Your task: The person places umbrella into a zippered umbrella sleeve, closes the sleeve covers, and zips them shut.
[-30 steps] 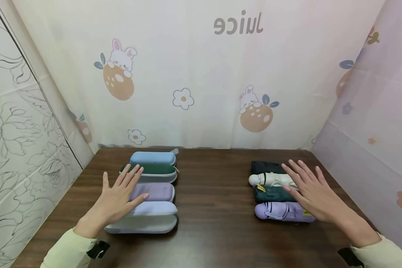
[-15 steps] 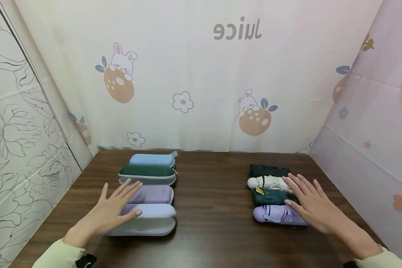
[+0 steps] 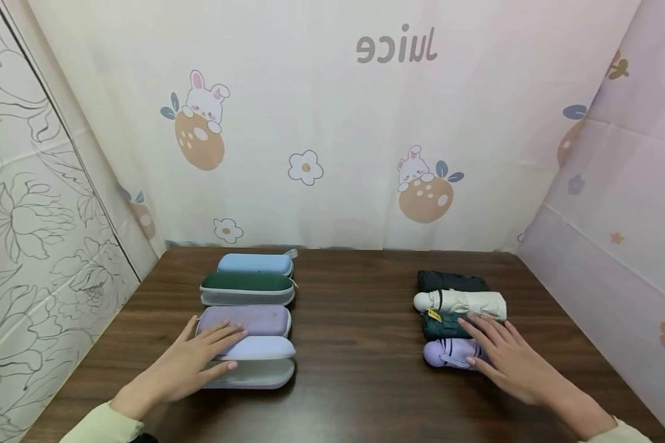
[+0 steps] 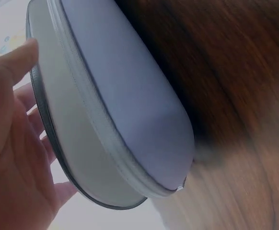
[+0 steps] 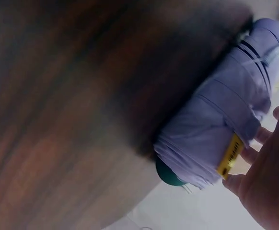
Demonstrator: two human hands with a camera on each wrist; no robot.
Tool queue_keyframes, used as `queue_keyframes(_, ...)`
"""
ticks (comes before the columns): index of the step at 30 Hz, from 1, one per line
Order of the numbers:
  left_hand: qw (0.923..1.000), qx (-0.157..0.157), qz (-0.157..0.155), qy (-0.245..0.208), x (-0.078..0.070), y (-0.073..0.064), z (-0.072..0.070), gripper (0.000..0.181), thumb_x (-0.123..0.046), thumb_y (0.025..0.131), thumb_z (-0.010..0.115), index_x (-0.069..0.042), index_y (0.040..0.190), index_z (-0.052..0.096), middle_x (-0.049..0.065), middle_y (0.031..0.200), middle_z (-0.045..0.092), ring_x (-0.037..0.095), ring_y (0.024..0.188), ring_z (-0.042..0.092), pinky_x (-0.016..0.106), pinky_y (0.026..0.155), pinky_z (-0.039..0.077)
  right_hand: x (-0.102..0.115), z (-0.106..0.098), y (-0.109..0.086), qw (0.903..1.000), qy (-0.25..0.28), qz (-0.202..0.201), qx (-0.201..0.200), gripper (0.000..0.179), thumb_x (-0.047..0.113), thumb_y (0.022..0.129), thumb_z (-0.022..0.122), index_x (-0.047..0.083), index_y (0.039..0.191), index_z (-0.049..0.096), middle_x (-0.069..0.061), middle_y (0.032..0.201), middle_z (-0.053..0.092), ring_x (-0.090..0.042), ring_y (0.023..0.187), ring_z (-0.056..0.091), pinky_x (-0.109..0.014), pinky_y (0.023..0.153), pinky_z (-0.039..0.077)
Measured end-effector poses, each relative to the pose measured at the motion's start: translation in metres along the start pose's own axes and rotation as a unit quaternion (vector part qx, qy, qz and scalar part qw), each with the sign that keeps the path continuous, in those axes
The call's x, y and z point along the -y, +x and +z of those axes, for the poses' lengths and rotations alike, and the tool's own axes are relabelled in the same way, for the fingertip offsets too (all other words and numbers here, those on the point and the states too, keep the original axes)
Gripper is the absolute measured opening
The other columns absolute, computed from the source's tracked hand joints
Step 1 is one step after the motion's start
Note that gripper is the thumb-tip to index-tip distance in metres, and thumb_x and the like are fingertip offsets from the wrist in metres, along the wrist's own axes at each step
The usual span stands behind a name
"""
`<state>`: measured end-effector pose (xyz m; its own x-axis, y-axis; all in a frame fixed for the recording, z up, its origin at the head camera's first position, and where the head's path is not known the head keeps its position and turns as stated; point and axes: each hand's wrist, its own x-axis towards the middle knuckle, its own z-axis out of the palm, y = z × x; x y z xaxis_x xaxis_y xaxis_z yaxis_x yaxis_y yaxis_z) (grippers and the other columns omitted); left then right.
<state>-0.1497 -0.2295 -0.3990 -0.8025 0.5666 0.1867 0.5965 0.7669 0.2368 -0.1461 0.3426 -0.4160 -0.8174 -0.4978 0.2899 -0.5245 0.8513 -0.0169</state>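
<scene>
Palm down, my left hand (image 3: pixel 194 357) is over the left end of a pale lavender eyeglass case (image 3: pixel 260 348) whose lid is raised. Its fingers are straight and reach toward a mauve case (image 3: pixel 255 319) behind; contact is unclear. The left wrist view shows the thumb and fingers close by the open lavender case (image 4: pixel 134 91). My right hand (image 3: pixel 510 357) spreads over the right part of a folded purple umbrella (image 3: pixel 451 353), hiding that end. Seen from the right wrist, the fingers are beside the umbrella (image 5: pixel 216 110) and its yellow tag (image 5: pixel 229 155), not curled around it.
Behind the mauve case lie a green case (image 3: pixel 247 282) and a blue case (image 3: pixel 255 264). A dark green umbrella (image 3: pixel 443 326), a white umbrella (image 3: pixel 471 303) and a black umbrella (image 3: pixel 451 281) lie behind the purple one. Brown tabletop (image 3: pixel 354 344) separates the rows.
Both hands have lowered toward the nearest items, the left over the lavender case, the right over the purple umbrella. The cases and umbrellas have stayed in place.
</scene>
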Motion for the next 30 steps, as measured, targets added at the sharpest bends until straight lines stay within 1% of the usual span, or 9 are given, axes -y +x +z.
queue_keyframes(4, 0.9986, -0.018, 0.039, 0.031, 0.003, -0.001, 0.003, 0.053, -0.043, 0.094, 0.055, -0.017, 0.141, 0.049, 0.003, 0.141, 0.049, 0.03, 0.131, 0.041, 0.038, 0.111, -0.011, -0.001, 0.008, -0.004, 1.0, -0.009, -0.005, -0.001, 0.065, 0.037, 0.09, 0.064, 0.011, 0.145, 0.039, -0.014, 0.141, 0.039, -0.036, 0.125, 0.035, -0.048, 0.11, 0.009)
queue_keyframes(5, 0.998, -0.021, 0.046, 0.038, 0.003, -0.001, 0.003, 0.053, -0.042, 0.094, 0.056, -0.017, 0.14, 0.05, 0.003, 0.14, 0.05, 0.029, 0.129, 0.043, 0.036, 0.112, -0.009, -0.001, 0.01, -0.005, 0.9998, -0.016, -0.008, -0.004, 0.066, 0.037, 0.088, 0.067, 0.009, 0.143, 0.041, -0.014, 0.138, 0.041, -0.035, 0.123, 0.037, -0.05, 0.108, 0.015)
queue_keyframes(7, 0.9968, -0.029, 0.059, 0.047, 0.003, 0.0, 0.004, 0.052, -0.04, 0.093, 0.058, -0.015, 0.139, 0.051, 0.003, 0.136, 0.053, 0.028, 0.126, 0.046, 0.04, 0.113, 0.001, -0.003, 0.012, -0.007, 0.9992, -0.035, -0.014, -0.008, 0.069, 0.036, 0.082, 0.073, 0.006, 0.137, 0.045, -0.014, 0.131, 0.044, -0.034, 0.118, 0.041, -0.053, 0.099, 0.028)
queue_keyframes(8, 0.9964, -0.03, 0.063, 0.049, 0.004, 0.0, 0.004, 0.052, -0.04, 0.093, 0.058, -0.015, 0.138, 0.052, 0.002, 0.135, 0.054, 0.028, 0.124, 0.048, 0.044, 0.113, 0.009, -0.003, 0.013, -0.007, 0.9988, -0.045, -0.017, -0.013, 0.069, 0.035, 0.078, 0.076, 0.005, 0.133, 0.047, -0.014, 0.127, 0.046, -0.032, 0.115, 0.043, -0.053, 0.093, 0.033)
queue_keyframes(11, 0.9975, -0.021, 0.056, 0.037, 0.002, 0.002, 0.001, 0.051, -0.041, 0.092, 0.059, -0.015, 0.136, 0.054, 0.0, 0.131, 0.056, 0.025, 0.12, 0.051, 0.054, 0.101, 0.029, -0.005, 0.015, -0.007, 0.9969, -0.069, -0.026, -0.026, 0.065, 0.031, 0.07, 0.081, 0.004, 0.121, 0.051, -0.011, 0.115, 0.05, -0.029, 0.104, 0.048, -0.051, 0.08, 0.041)
queue_keyframes(14, 0.9989, -0.002, 0.042, 0.021, 0.001, 0.004, -0.003, 0.051, -0.044, 0.092, 0.058, -0.015, 0.134, 0.055, 0.0, 0.13, 0.057, 0.024, 0.118, 0.053, 0.057, 0.095, 0.035, -0.005, 0.015, -0.005, 0.9965, -0.073, -0.028, -0.029, 0.06, 0.029, 0.068, 0.082, 0.005, 0.116, 0.054, -0.006, 0.109, 0.05, -0.025, 0.098, 0.049, -0.048, 0.075, 0.043)
queue_keyframes(17, 0.9994, 0.022, 0.027, 0.0, 0.001, 0.006, -0.005, 0.051, -0.043, 0.093, 0.058, -0.014, 0.134, 0.056, 0.002, 0.129, 0.057, 0.026, 0.119, 0.052, 0.056, 0.096, 0.035, -0.005, 0.014, -0.003, 0.9971, -0.07, -0.024, -0.02, 0.06, 0.029, 0.068, 0.082, 0.006, 0.116, 0.055, -0.004, 0.107, 0.049, -0.023, 0.097, 0.049, -0.047, 0.074, 0.043)
queue_keyframes(24, 0.9971, 0.044, 0.051, -0.037, 0.006, 0.012, -0.007, 0.048, -0.037, 0.096, 0.055, -0.007, 0.133, 0.055, 0.006, 0.121, 0.058, 0.027, 0.112, 0.054, 0.049, 0.089, 0.043, -0.005, 0.013, -0.001, 0.9975, -0.067, -0.019, -0.012, 0.059, 0.029, 0.068, 0.083, 0.006, 0.116, 0.057, -0.002, 0.106, 0.049, -0.023, 0.098, 0.049, -0.047, 0.074, 0.044)
queue_keyframes(30, 0.993, 0.08, 0.035, -0.08, 0.004, 0.015, -0.011, 0.051, -0.039, 0.097, 0.051, -0.005, 0.136, 0.052, 0.007, 0.119, 0.058, 0.028, 0.109, 0.055, 0.048, 0.086, 0.045, -0.005, 0.013, -0.002, 0.9974, -0.068, -0.018, -0.013, 0.059, 0.029, 0.068, 0.083, 0.006, 0.116, 0.057, -0.002, 0.106, 0.049, -0.023, 0.097, 0.049, -0.047, 0.074, 0.044)
